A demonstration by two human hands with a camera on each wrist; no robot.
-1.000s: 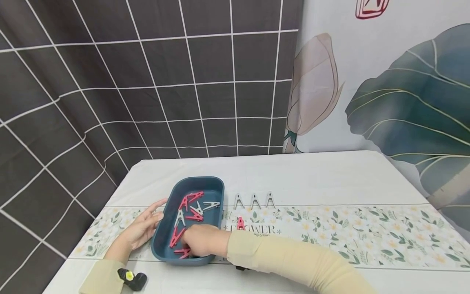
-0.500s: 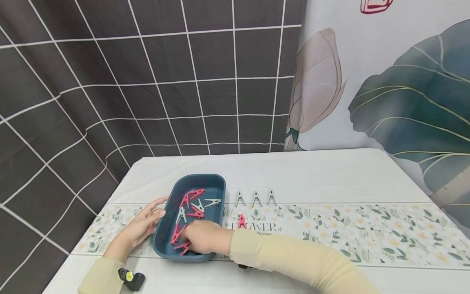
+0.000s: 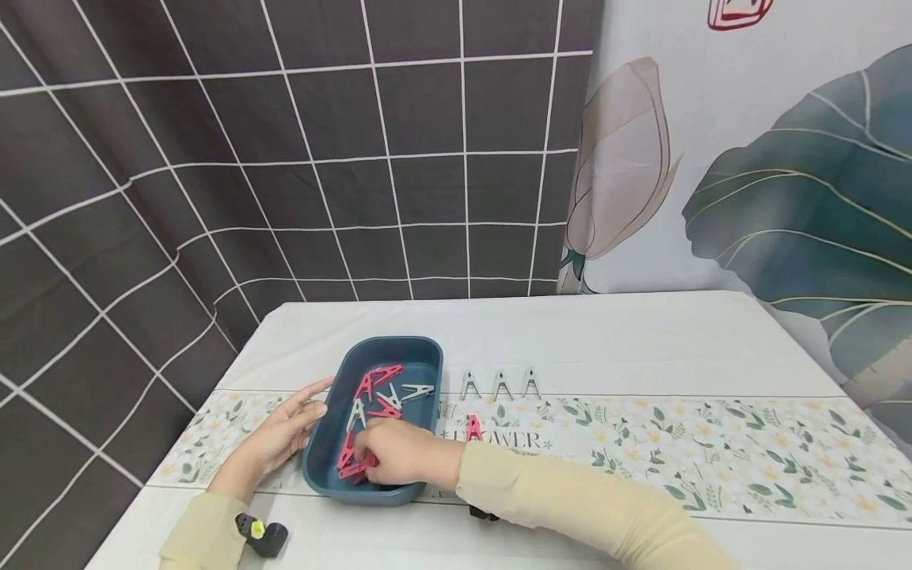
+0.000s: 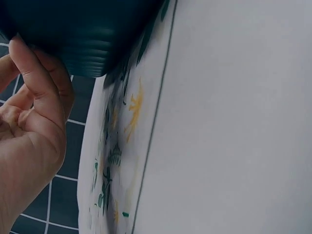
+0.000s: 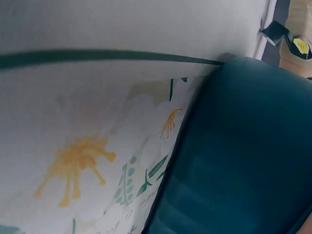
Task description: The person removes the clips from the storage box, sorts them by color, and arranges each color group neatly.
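Observation:
The blue plastic tub (image 3: pixel 420 366) stands on the table, holding several red and white-grey clothespins, such as a white-grey clothespin (image 3: pixel 416 391). Inside its near part, my right hand (image 3: pixel 399 453) pinches a red clothespin (image 3: pixel 352 469), partly hidden by the fingers. Against the tub's left outer wall rests my left hand (image 3: pixel 285 431), fingers loosely extended. In the left wrist view, the left fingertips (image 4: pixel 18 41) meet the tub's outer wall (image 4: pixel 83 48). The right wrist view shows mostly the tub's outer wall (image 5: pixel 243 146); the pinched clothespin is out of sight there.
Three grey clothespins stand in a row right of the tub, the middle grey clothespin (image 3: pixel 502 385) among them. Nearer, a single red clothespin (image 3: pixel 473 427) lies by the right forearm. A floral strip (image 3: pixel 641 443) crosses the white tabletop (image 3: pixel 606 340). Dark gridded cloth hangs behind.
My right hand, fingers at the red clothespin, has shifted slightly away from the tub's near end, and the clothespin has moved with it. The left hand stays at the tub's side.

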